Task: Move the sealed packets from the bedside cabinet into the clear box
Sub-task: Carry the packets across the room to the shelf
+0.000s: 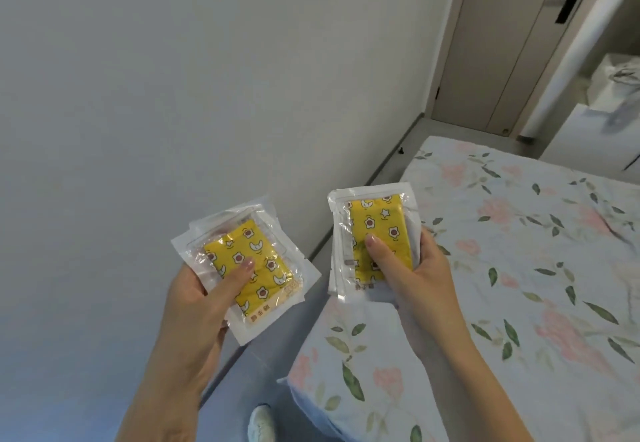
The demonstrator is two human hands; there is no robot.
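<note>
My left hand (197,306) holds a small stack of sealed packets (263,279), clear plastic with a yellow flower-patterned pad inside, thumb pressed on top. My right hand (415,275) grips a second stack of the same sealed packets (372,220), held upright over the edge of the bed. Both stacks are in the air at chest height, a short gap between them. Neither the bedside cabinet nor the clear box is in view.
A bed with a floral sheet (519,268) fills the right side. A plain white wall (173,78) is on the left, with a narrow strip of floor between wall and bed. A closed door (502,43) stands at the far end. My shoe (259,424) shows below.
</note>
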